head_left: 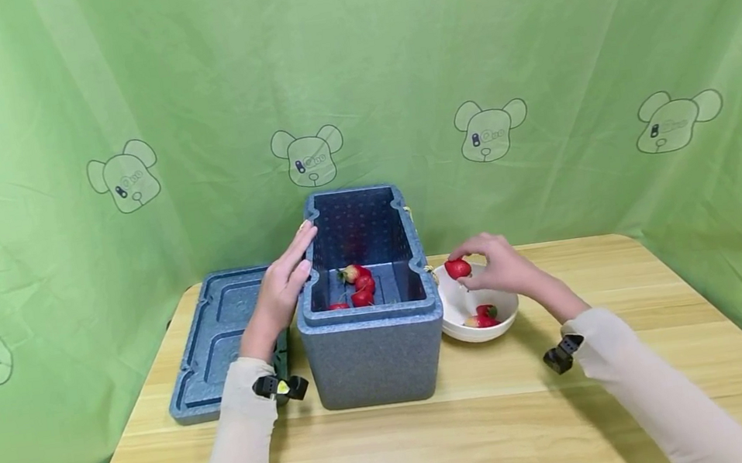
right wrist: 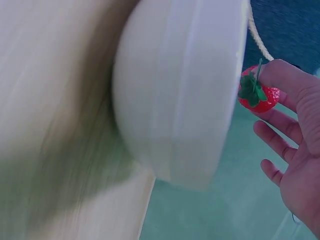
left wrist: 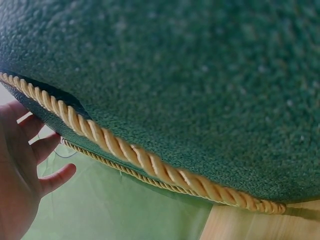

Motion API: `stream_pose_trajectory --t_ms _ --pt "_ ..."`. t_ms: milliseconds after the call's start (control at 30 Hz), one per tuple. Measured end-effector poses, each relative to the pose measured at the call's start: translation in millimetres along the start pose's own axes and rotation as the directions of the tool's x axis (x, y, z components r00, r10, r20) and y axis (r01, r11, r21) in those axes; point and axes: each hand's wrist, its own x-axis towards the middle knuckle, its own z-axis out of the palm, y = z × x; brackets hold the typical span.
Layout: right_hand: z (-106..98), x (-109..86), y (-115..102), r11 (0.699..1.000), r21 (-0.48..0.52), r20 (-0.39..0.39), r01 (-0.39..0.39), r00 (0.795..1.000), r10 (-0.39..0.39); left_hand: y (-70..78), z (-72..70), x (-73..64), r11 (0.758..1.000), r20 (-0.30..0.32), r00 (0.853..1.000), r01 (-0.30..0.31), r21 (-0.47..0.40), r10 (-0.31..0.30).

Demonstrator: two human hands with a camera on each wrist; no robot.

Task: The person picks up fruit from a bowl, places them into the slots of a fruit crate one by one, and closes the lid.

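Observation:
My right hand [head_left: 499,268] pinches a red strawberry [head_left: 458,268] over the white bowl [head_left: 476,333]; its green leaves show in the right wrist view, where the strawberry [right wrist: 259,95] sits between thumb and fingers. More strawberries [head_left: 485,316] lie in the bowl. With fingers straight, my left hand [head_left: 283,286] rests against the left rim of the blue-grey foam box [head_left: 373,356]. Inside that box, several strawberries [head_left: 362,283] lie on the floor near its front wall. In the left wrist view, the left hand [left wrist: 22,165] touches the box side.
The box lid [head_left: 208,362] lies flat on the wooden table [head_left: 400,454], left of the box. Twisted gold rope [left wrist: 135,155] runs along the box's left side. A green curtain [head_left: 389,49] with bear heads hangs behind the table.

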Motion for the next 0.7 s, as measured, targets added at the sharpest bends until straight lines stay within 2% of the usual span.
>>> stream_pose_trajectory --t_ms 133,233,467,600,700 --pt "-6.8 0.7 -4.4 0.998 0.055 -0.092 -0.008 0.996 0.014 0.2 0.0 -0.2 1.0 -0.005 1.0 -0.002 -0.006 0.002" --pt "-12.6 4.0 -11.8 0.997 0.072 -0.18 0.001 0.984 0.012 -0.1 0.5 -0.5 1.0 -0.007 1.0 -0.003 -0.008 0.003" --pt "-27.6 19.5 -40.5 0.995 0.097 -0.38 0.034 0.925 0.005 -1.5 2.0 -0.8 1.0 -0.013 1.0 0.001 -0.017 -0.001" --pt "-35.8 30.2 -58.2 0.992 0.104 -0.445 0.077 0.895 -0.023 -0.8 1.7 -0.5 1.0 -0.007 1.0 0.005 -0.019 -0.005" --pt "-41.5 37.8 -71.5 0.986 0.13 -0.467 0.101 0.884 -0.029 -0.6 1.0 0.2 1.0 -0.005 1.0 0.009 -0.019 -0.009"
